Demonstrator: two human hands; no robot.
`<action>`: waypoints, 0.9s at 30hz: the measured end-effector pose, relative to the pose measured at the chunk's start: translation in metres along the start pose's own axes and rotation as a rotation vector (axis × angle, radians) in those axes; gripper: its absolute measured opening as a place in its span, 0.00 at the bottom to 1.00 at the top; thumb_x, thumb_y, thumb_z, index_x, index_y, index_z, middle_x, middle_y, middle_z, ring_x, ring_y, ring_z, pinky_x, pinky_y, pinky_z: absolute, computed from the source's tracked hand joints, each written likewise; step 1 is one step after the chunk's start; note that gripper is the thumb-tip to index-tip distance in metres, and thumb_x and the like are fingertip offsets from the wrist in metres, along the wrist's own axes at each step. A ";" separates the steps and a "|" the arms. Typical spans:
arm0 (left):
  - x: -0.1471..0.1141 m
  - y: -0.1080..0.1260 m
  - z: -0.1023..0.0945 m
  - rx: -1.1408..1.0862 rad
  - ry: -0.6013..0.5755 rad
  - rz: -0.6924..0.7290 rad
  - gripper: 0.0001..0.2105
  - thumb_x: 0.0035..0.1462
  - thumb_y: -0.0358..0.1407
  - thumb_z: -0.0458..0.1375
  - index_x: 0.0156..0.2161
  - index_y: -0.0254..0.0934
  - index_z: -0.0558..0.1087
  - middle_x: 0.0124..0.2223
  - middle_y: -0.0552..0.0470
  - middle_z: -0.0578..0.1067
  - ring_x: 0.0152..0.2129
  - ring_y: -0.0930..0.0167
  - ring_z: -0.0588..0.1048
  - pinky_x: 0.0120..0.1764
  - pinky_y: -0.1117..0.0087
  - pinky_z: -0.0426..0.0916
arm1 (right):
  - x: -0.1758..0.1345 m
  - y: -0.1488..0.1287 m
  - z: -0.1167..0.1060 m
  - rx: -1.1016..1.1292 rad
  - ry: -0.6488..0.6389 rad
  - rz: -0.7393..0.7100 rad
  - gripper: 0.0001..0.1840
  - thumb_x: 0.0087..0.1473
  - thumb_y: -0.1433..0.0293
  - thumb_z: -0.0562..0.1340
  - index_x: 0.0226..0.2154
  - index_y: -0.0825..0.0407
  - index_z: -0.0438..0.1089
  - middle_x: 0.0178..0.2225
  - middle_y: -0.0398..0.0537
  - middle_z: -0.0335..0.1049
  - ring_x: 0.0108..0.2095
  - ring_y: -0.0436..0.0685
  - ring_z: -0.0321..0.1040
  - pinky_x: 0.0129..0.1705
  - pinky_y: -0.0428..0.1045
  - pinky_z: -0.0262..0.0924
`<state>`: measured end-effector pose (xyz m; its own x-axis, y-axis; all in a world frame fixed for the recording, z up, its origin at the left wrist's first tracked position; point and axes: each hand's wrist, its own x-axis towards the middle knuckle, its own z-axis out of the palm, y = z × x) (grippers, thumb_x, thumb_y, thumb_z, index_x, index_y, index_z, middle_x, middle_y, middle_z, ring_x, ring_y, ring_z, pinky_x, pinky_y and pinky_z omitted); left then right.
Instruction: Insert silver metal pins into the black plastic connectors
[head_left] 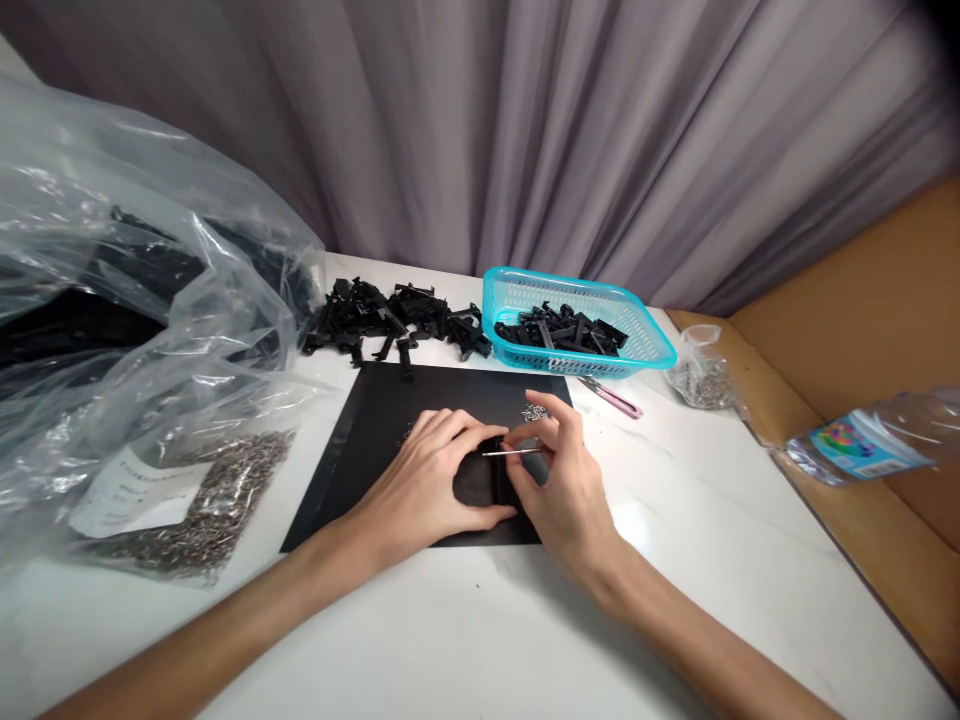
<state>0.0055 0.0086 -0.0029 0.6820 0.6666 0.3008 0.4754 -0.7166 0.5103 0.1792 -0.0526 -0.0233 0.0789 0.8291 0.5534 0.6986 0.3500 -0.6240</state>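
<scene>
Over the black mat (360, 440), my left hand (424, 475) grips a small black plastic part (496, 485), thumb at its near end and fingers at its far end. My right hand (566, 470) pinches a thin metal rod (517, 452), which lies across the top of that part; whether it is a tool or a pin I cannot make out. Its fingertips also sit close against the part's right side. Just beyond the right fingers is a small pile of shiny metal pieces (535, 411). More tiny pieces show dimly beside the left knuckles.
Behind the mat lie heaped black plastic parts (367, 310) and a blue basket (652, 345) holding more. A pink-handled cutter (615, 400) rests nearby. Bags of metal pieces stand left (217, 510) and right (701, 375). A plastic bottle (862, 440) lies in a cardboard box (847, 300).
</scene>
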 end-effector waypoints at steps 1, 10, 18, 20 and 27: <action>0.000 0.000 0.000 -0.003 0.000 -0.003 0.28 0.49 0.42 0.72 0.54 0.41 0.73 0.48 0.49 0.74 0.45 0.60 0.70 0.49 0.57 0.66 | 0.000 -0.001 0.000 0.002 0.001 0.009 0.34 0.56 0.80 0.55 0.63 0.48 0.51 0.37 0.44 0.74 0.35 0.55 0.75 0.41 0.53 0.73; 0.002 -0.003 0.000 -0.036 0.013 -0.017 0.26 0.46 0.43 0.74 0.51 0.42 0.75 0.42 0.51 0.75 0.43 0.60 0.71 0.47 0.57 0.68 | 0.001 -0.001 -0.001 0.012 -0.054 -0.054 0.33 0.59 0.81 0.53 0.65 0.48 0.52 0.41 0.47 0.78 0.41 0.55 0.77 0.42 0.51 0.75; 0.001 -0.001 -0.002 -0.052 -0.004 -0.048 0.29 0.45 0.41 0.74 0.53 0.42 0.75 0.42 0.50 0.75 0.43 0.60 0.70 0.48 0.56 0.69 | -0.001 0.008 -0.003 -0.010 -0.022 -0.122 0.26 0.66 0.76 0.55 0.64 0.47 0.53 0.42 0.48 0.80 0.40 0.56 0.79 0.38 0.51 0.75; 0.001 -0.002 -0.002 -0.055 -0.013 -0.049 0.28 0.44 0.41 0.74 0.52 0.41 0.75 0.42 0.50 0.75 0.42 0.60 0.70 0.48 0.56 0.69 | -0.001 0.010 -0.003 -0.016 -0.026 -0.137 0.27 0.65 0.77 0.56 0.64 0.47 0.53 0.42 0.49 0.79 0.40 0.56 0.78 0.39 0.52 0.74; 0.000 -0.004 -0.001 -0.029 0.009 -0.017 0.27 0.45 0.43 0.73 0.52 0.43 0.75 0.43 0.50 0.76 0.45 0.59 0.71 0.49 0.56 0.68 | -0.003 0.006 0.000 -0.014 -0.001 -0.055 0.33 0.58 0.80 0.55 0.64 0.48 0.51 0.41 0.47 0.77 0.38 0.56 0.75 0.39 0.52 0.73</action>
<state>0.0030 0.0119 -0.0037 0.6693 0.6802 0.2990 0.4704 -0.6994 0.5381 0.1829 -0.0528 -0.0281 0.0397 0.8093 0.5860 0.7119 0.3886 -0.5850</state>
